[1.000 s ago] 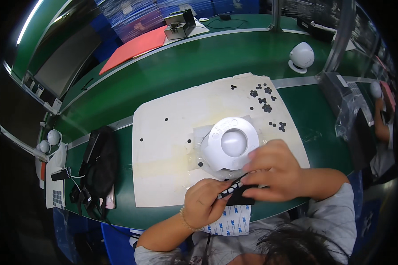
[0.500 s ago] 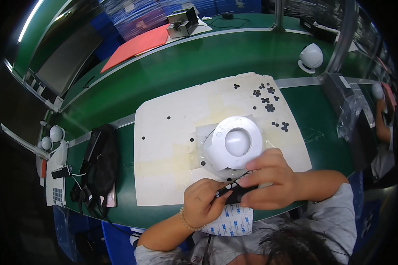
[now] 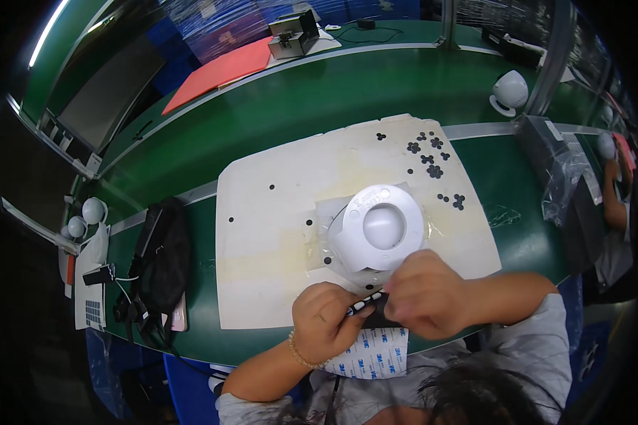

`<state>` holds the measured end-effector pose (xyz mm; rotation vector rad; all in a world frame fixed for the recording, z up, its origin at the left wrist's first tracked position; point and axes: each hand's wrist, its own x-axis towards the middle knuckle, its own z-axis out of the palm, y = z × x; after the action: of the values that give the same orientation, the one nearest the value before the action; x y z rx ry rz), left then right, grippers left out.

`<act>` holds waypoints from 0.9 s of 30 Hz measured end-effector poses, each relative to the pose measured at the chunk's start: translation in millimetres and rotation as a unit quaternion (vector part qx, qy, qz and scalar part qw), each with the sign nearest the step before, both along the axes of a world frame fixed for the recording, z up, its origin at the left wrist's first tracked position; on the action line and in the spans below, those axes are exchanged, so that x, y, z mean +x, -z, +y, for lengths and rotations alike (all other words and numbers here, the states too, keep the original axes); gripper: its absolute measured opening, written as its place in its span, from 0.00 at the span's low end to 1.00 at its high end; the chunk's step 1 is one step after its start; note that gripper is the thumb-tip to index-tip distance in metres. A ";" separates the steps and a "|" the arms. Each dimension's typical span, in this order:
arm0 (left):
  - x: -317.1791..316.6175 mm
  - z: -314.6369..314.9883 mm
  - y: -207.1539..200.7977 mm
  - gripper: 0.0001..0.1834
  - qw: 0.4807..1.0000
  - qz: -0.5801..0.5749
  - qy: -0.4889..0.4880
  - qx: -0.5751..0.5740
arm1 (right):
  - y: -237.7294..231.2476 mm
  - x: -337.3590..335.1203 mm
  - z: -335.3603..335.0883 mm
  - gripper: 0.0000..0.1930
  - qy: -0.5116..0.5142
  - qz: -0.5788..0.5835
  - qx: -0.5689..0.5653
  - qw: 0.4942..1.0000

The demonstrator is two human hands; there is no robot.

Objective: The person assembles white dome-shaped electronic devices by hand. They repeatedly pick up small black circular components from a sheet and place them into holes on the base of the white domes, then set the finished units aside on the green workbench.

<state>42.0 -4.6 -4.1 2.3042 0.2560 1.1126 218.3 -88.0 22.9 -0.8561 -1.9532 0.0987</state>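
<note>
My left hand (image 3: 322,319) pinches a sheet of black adhesive pads (image 3: 374,317) at its left edge, close to the table's front. The sheet is bent, and its white backing with blue print (image 3: 372,354) hangs down toward me. My right hand (image 3: 429,294) is closed, its fingers curled in at the sheet's right edge. Blur hides whether a pad is between its fingertips. Just beyond both hands, a white plastic housing (image 3: 347,244) with a round opening rests on the pale board (image 3: 262,283). A round black pad (image 3: 369,287) lies between the housing and my hands.
Clusters of black pads (image 3: 434,171) lie at the board's far right, with several single ones further left. A black bag (image 3: 164,248) is on the left of the green table. A white round device (image 3: 510,92) stands at the back right, near a dark box (image 3: 542,145).
My right hand has turned and its fingers have curled in at the sheet's edge. My left hand keeps its hold. The white device at the back right has shifted slightly rightward.
</note>
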 end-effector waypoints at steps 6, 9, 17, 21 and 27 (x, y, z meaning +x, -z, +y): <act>-1.2 -1.3 -0.5 0.08 1.000 0.007 -0.003 0.010 | -9.0 -5.3 12.1 0.14 -0.061 0.043 -0.036 0.997; -3.4 3.6 8.6 0.09 1.000 0.008 0.014 0.023 | -21.9 -1.7 9.5 0.11 -0.134 -0.001 -0.136 0.982; -2.9 -4.6 -0.3 0.12 0.998 0.006 -0.050 0.025 | -9.0 12.0 5.7 0.14 -0.079 0.041 -0.014 0.996; 0.1 -3.4 -3.9 0.11 0.992 0.075 -0.045 0.088 | -3.7 27.2 27.8 0.24 0.078 0.182 -0.024 0.980; -4.8 -3.8 0.8 0.11 0.986 0.116 -0.022 0.113 | -7.0 44.6 44.7 0.28 0.067 0.206 -0.158 0.963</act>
<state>37.3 -8.4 -4.9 2.6469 0.2815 0.9330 262.9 -43.3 29.9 -1.0762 -1.5048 0.4822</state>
